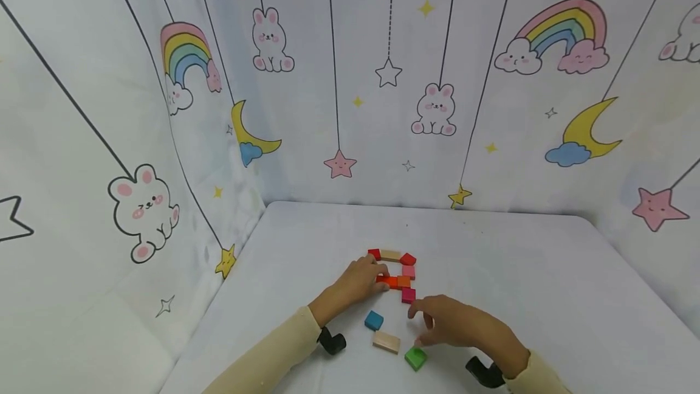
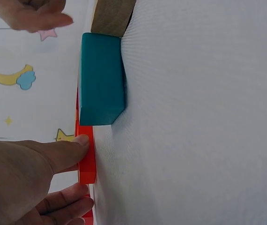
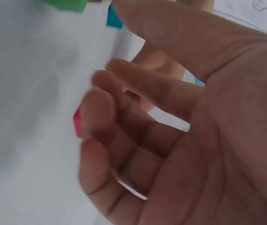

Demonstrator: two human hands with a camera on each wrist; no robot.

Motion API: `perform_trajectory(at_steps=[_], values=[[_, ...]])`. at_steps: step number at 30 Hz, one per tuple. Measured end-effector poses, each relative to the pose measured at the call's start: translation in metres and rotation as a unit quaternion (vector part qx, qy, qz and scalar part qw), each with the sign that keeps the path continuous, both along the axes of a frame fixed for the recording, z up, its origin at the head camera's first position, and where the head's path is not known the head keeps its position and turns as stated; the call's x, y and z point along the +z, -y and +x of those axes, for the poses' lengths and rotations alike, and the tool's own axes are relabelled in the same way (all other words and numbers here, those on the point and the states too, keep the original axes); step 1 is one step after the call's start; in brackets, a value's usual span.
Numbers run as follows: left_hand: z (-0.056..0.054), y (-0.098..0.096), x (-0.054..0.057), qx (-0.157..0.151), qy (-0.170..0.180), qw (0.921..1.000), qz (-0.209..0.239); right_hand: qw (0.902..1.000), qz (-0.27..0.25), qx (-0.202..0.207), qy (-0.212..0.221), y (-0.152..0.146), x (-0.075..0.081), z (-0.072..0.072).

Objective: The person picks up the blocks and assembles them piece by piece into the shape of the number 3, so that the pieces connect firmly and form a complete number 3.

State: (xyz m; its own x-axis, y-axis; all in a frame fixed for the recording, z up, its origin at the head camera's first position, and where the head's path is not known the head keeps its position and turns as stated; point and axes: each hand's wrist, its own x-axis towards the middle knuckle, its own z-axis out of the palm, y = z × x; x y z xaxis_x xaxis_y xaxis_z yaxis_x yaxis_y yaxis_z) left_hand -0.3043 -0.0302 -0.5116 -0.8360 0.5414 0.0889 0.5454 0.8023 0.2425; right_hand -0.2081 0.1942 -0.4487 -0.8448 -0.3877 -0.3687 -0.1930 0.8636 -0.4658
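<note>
My left hand (image 1: 361, 279) pinches a red-orange block (image 1: 389, 282), seen between thumb and fingers in the head view. In the left wrist view the thumb lies against this red-orange block (image 2: 87, 159). It borders an orange block (image 1: 403, 282). My right hand (image 1: 451, 321) holds nothing; its fingers are loosely bent, with the thumb apart from them. A crimson block (image 1: 408, 295) lies just beyond its fingertips, and a green block (image 1: 415, 358) sits close below the thumb. Part of the crimson block (image 3: 78, 123) shows behind the fingers in the right wrist view.
A blue block (image 1: 374, 320) and a plain wooden block (image 1: 386, 342) lie between the forearms. Farther back are a red block (image 1: 374, 253), another wooden block (image 1: 391, 255), a red angled block (image 1: 408, 259) and a pink block (image 1: 409, 272). Everything lies on a white-covered table (image 1: 519, 272).
</note>
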Motion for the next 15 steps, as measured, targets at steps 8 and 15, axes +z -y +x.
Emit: perform_trajectory(at_steps=[8,15], values=[[0.004,0.001,0.002,-0.003,0.005,0.9999,0.008,0.9987,0.008,0.028,0.042,0.009,-0.014,0.023],[0.004,0.001,0.004,-0.001,0.004,1.0,0.008,0.999,0.027,0.0,-0.034,0.007,-0.023,0.01]])
